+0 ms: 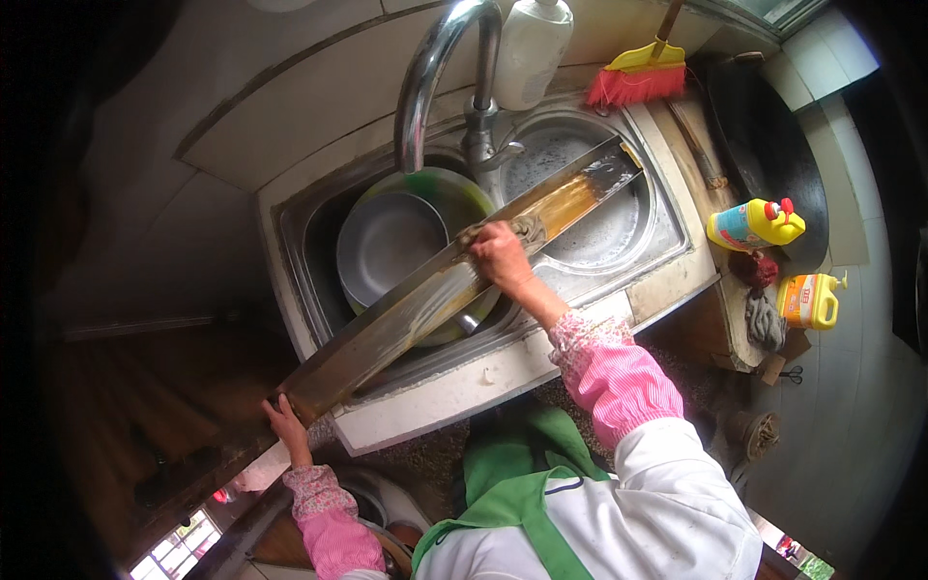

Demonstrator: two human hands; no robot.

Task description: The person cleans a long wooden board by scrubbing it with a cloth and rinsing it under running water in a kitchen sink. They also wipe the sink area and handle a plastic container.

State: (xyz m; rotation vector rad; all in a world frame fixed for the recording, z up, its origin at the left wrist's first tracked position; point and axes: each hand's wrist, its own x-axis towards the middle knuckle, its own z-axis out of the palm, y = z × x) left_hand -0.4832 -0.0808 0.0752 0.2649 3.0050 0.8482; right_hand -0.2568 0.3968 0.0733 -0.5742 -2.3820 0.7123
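A long metal trough (406, 304) with amber-brown grease residue lies diagonally across the double sink. My left hand (288, 424) grips its lower left end. A crumpled, dirty cloth (531, 228) is in my right hand (499, 255), pressed into the trough around its middle. Beneath the trough, a grey metal pot (384, 250) sits within a larger green-and-yellow basin (457, 190) in the left bowl. The trough's upper end spans the round right bowl (616, 243), which is wet and spotted.
A chrome faucet (438, 65) arches over the sink, beside a white plastic bottle (533, 54). At right are a red-bristled brush (641, 72), a black wok (768, 152), a yellow bottle (754, 223), a yellow pump jug (808, 301) and a grey rag (765, 322).
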